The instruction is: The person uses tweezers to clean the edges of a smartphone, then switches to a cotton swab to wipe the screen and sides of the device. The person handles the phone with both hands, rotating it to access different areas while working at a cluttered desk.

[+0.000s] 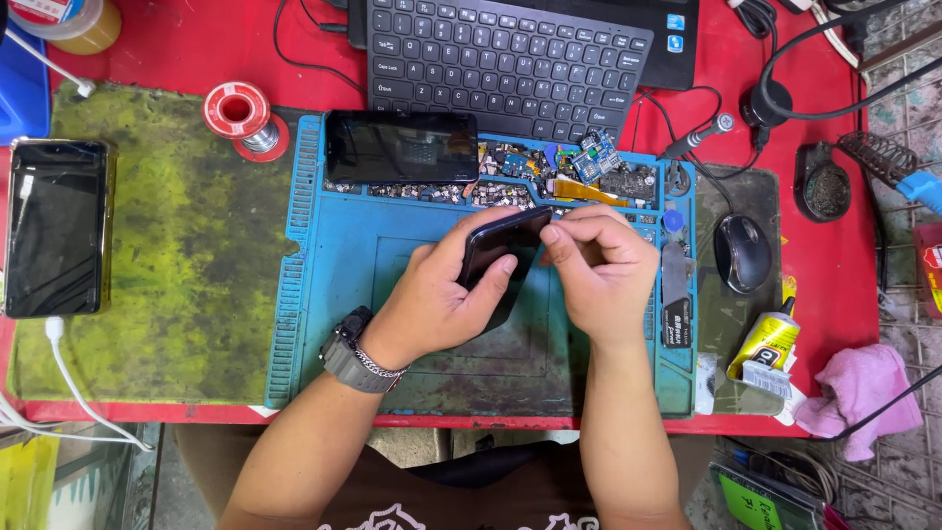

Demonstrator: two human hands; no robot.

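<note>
A: What is being handled?

B: A black smartphone (498, 245), slim, glossy and dark, with its screen unlit. It is held tilted above the middle of the blue repair mat (324, 294), clear of the mat itself.

A: How do the hands hold it?

B: The left hand (442, 299) is wrapped around its lower part, thumb across the near face and fingers curled behind, so it is closed on the phone. A grey wristwatch (345, 355) and a chain bracelet sit on that wrist. The right hand (601, 270) is bunched, thumb and fingertips (551, 234) pinched together at the phone's upper right corner and touching its edge. Whether something small sits in that pinch, I cannot tell.

A: And around them?

B: A second dark phone (400, 145) lies flat at the top of the mat, beside trays of small parts and circuit boards (579, 162). A third phone (56, 228) rests on the green mat (186, 255) at far left, with a white cable (74, 378) below it. A solder spool (237, 110), a black keyboard (505, 59), a mouse (743, 253), a glue tube (767, 344) and a pink cloth (863, 393) lie on the red surface (196, 39).
</note>
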